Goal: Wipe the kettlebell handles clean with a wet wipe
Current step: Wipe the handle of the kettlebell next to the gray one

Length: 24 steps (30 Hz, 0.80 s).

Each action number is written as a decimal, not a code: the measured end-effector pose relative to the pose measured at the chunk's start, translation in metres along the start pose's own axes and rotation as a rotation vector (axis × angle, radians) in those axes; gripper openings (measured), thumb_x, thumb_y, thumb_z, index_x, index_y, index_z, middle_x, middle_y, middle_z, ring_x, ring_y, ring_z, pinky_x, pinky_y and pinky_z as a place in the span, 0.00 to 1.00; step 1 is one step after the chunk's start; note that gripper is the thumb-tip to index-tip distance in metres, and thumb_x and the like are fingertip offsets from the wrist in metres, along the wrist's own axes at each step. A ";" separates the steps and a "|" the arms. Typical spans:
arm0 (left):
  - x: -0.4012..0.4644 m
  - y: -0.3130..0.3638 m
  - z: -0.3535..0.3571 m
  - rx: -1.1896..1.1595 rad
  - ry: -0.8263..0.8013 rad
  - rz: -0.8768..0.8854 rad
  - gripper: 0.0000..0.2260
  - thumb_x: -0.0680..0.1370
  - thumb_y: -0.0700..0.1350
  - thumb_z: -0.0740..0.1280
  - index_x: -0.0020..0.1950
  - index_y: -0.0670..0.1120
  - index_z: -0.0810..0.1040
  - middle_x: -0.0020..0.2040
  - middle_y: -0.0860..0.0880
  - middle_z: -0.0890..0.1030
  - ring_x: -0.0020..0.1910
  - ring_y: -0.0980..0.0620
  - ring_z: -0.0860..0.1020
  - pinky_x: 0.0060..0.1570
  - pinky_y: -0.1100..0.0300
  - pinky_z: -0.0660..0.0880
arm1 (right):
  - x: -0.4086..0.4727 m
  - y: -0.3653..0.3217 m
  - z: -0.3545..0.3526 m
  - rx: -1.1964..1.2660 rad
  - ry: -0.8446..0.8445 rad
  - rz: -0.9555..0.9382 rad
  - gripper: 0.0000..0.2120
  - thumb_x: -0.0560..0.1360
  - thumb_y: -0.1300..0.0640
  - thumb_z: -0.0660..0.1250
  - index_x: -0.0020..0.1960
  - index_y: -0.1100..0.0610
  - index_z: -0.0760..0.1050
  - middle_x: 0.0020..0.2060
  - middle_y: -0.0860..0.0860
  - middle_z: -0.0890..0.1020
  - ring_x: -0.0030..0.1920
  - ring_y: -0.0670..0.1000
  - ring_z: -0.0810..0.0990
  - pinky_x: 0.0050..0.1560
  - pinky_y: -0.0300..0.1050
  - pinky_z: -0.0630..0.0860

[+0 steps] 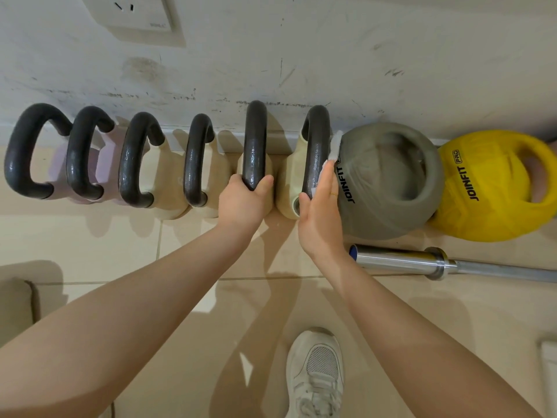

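Several kettlebells with dark handles stand in a row against the wall. My left hand (242,200) grips the near end of the fifth kettlebell's handle (255,140). My right hand (321,212) lies flat against the right side of the sixth kettlebell's handle (316,146), pressing a white wet wipe (334,147) onto it. The wipe sticks out beyond my fingertips, and the rest of it is hidden under my palm.
A grey Joinfit ball weight (388,182) and a yellow one (494,188) sit right of the row. A chrome barbell (422,260) lies on the tiled floor near my right wrist. My white shoe (315,375) is below. A wall socket (135,13) is above.
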<state>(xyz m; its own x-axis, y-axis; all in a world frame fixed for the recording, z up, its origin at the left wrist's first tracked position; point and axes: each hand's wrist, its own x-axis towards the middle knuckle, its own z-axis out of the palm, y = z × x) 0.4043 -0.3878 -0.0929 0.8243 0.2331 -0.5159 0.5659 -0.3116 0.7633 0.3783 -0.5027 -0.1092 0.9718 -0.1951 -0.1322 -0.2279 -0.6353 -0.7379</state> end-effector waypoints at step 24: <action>0.002 -0.014 -0.058 -0.553 -0.195 -0.046 0.22 0.82 0.55 0.47 0.66 0.45 0.70 0.58 0.52 0.76 0.62 0.55 0.73 0.60 0.63 0.67 | 0.005 0.012 0.056 -0.910 0.083 -1.125 0.15 0.74 0.64 0.61 0.60 0.60 0.77 0.61 0.52 0.79 0.68 0.53 0.71 0.73 0.50 0.53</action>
<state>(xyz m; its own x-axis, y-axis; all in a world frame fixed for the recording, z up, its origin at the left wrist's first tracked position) 0.3969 -0.3292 -0.0816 0.8167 0.0451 -0.5753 0.5513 0.2336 0.8009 0.3838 -0.4696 -0.1560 0.6593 0.6962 0.2839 0.6504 -0.7175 0.2492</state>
